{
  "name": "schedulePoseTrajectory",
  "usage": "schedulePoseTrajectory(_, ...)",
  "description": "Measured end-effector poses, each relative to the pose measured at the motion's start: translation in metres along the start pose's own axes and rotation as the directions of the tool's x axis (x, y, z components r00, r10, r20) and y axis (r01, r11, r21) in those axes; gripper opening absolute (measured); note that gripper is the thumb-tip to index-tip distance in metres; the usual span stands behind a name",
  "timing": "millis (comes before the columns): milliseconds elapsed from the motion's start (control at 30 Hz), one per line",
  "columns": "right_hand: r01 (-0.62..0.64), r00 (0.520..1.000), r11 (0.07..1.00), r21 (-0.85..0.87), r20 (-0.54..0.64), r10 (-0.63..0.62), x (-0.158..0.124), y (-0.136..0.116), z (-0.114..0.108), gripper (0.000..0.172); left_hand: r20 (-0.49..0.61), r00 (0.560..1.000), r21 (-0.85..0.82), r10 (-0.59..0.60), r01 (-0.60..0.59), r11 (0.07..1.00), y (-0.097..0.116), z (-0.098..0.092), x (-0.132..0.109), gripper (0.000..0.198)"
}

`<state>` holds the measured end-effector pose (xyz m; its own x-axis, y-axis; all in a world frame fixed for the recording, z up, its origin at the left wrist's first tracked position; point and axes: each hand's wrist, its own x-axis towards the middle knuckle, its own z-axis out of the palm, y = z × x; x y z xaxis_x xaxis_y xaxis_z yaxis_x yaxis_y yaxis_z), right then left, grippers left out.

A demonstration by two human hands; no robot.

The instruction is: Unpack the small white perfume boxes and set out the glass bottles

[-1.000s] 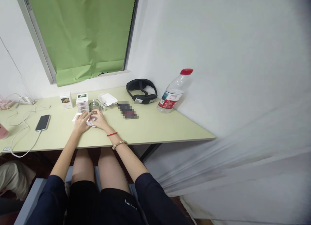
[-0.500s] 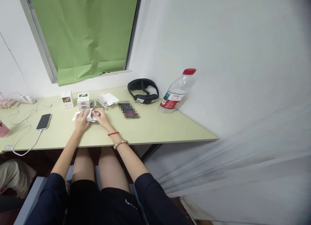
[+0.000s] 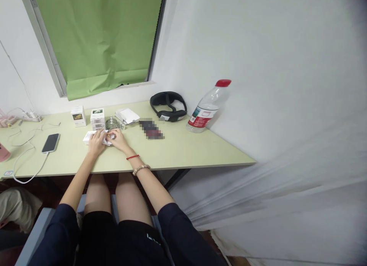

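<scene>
White box sits inside table edge, left hand clasping, right hand's grip unclear

One half-covered box, one lone upright box, one box stack, one red-capped bottle, one headset

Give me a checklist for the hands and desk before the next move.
1. Left hand holding the white box: ok.
2. Right hand at the box's right end: ok.
3. What the right fingertips grip: cannot tell, too small and partly covered.
4. Red-capped plastic bottle closed: ok, cap on.
5. White cable kept on the desk: not ok, it loops over the front edge.
</scene>
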<state>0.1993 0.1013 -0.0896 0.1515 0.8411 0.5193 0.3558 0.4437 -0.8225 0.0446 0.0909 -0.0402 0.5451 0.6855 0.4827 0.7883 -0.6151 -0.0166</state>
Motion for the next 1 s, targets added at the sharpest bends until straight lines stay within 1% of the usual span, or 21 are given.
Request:
schedulePoseTrajectory(133,0.005,1.000,1.000,0.023,-0.001,-0.005,0.001,-0.001,0.002,0.018,-0.030,0.999,0.016,-0.029,0.029,0.999,0.002,0.000,0.001,0.037)
schedulePoseTrajectory(233,0.024,0.998,0.997,0.077,-0.054,-0.020,0.004,-0.001,0.000,0.024,-0.067,0.994,0.016,-0.080,0.082,0.997,0.000,0.002,0.002,0.036)
schedulePoseTrajectory(300,-0.031,0.991,0.988,0.148,-0.127,0.050,0.007,0.001,-0.004,0.034,-0.103,0.981,-0.001,-0.166,0.167,0.986,-0.004,0.004,0.002,0.033)
schedulePoseTrajectory(367,-0.117,0.967,0.968,0.221,-0.196,0.162,0.009,0.002,-0.008,0.046,-0.130,0.960,-0.032,-0.248,0.246,0.969,-0.008,0.005,0.002,0.028)
schedulePoseTrajectory(400,-0.152,0.955,0.959,0.240,-0.216,0.205,0.009,0.002,-0.009,0.049,-0.137,0.952,-0.047,-0.272,0.268,0.962,-0.010,0.005,0.002,0.025)
schedulePoseTrajectory(467,-0.186,0.944,0.959,0.215,-0.230,0.235,0.008,0.001,-0.010,0.047,-0.138,0.948,-0.065,-0.286,0.279,0.958,-0.014,0.005,0.002,0.022)
schedulePoseTrajectory(567,-0.188,0.952,0.980,0.064,-0.234,0.198,0.003,-0.004,-0.010,0.037,-0.136,0.948,-0.072,-0.287,0.279,0.957,-0.016,0.006,0.001,0.019)
schedulePoseTrajectory(633,-0.205,0.942,0.979,-0.002,-0.273,0.197,0.001,-0.007,-0.011,0.033,-0.133,0.950,-0.074,-0.282,0.274,0.959,-0.016,0.007,0.002,0.018)
schedulePoseTrajectory(700,-0.250,0.902,0.968,-0.001,-0.363,0.233,0.000,-0.009,-0.015,0.030,-0.124,0.955,-0.078,-0.270,0.262,0.962,-0.017,0.008,0.002,0.017)
schedulePoseTrajectory(767,-0.291,0.847,0.956,0.026,-0.458,0.270,0.001,-0.010,-0.019,0.027,-0.111,0.963,-0.081,-0.247,0.239,0.968,-0.018,0.009,0.002,0.015)
schedulePoseTrajectory(833,-0.325,0.810,0.945,0.048,-0.502,0.304,0.002,-0.008,-0.023,0.027,-0.103,0.974,-0.083,-0.203,0.195,0.977,-0.019,0.010,0.002,0.013)
schedulePoseTrajectory(933,-0.379,0.801,0.925,0.031,-0.490,0.344,0.001,-0.005,-0.027,0.029,-0.102,0.988,-0.092,-0.112,0.102,0.990,-0.018,0.011,0.000,0.011)
schedulePoseTrajectory(1000,-0.409,0.803,0.912,-0.038,-0.489,0.340,0.000,-0.001,-0.028,0.028,-0.103,0.994,-0.112,-0.048,0.036,0.993,-0.017,0.011,-0.001,0.011)
